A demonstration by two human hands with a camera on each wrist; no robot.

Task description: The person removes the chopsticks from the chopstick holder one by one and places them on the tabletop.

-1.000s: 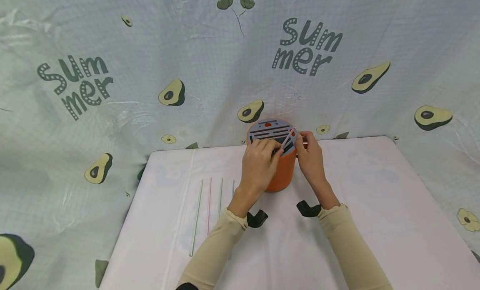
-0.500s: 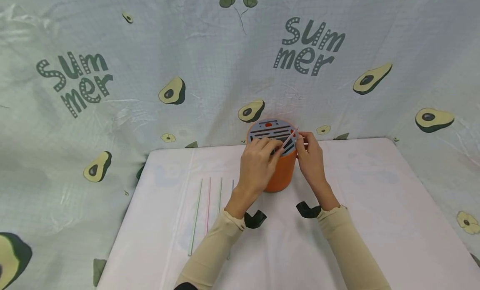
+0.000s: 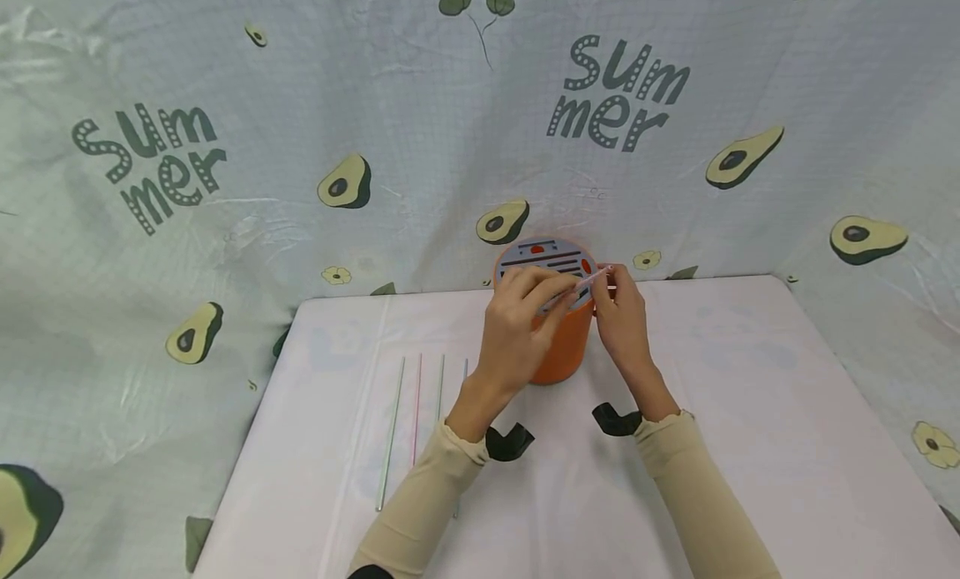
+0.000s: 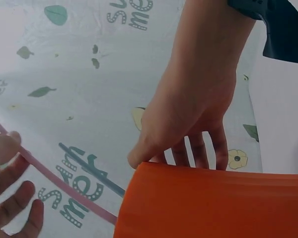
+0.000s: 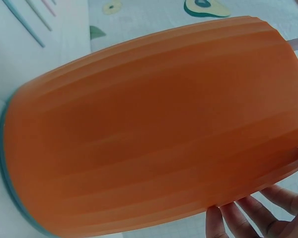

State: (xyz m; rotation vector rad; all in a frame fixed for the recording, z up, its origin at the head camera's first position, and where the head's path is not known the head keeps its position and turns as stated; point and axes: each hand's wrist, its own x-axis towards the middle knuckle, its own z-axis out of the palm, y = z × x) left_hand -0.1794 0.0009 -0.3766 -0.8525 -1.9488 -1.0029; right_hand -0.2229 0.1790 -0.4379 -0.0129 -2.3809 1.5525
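Note:
An orange bucket (image 3: 562,346) stands at the back of the table, its grey top (image 3: 540,252) marked with dark slots. Above its near right part, my left hand (image 3: 517,321) pinches a thin pink straw (image 3: 594,277). The left wrist view shows this pink straw slanting down to the bucket's top edge, beside a blue-grey straw (image 4: 92,168) that also sticks out there. My right hand (image 3: 621,321) holds the bucket's right side near the rim; in the right wrist view its fingertips (image 5: 216,218) press the orange wall.
Several thin straws lie side by side left of the bucket, among them a green straw (image 3: 392,433) and a pink straw (image 3: 417,404). My left sleeve partly covers them. A printed cloth (image 3: 420,146) hangs close behind the white table (image 3: 750,412).
The pink straw in my left hand has tipped over to the right and lies flatter, its upper end now near my right fingertips. My left fingers shifted slightly right; the right hand stays put.

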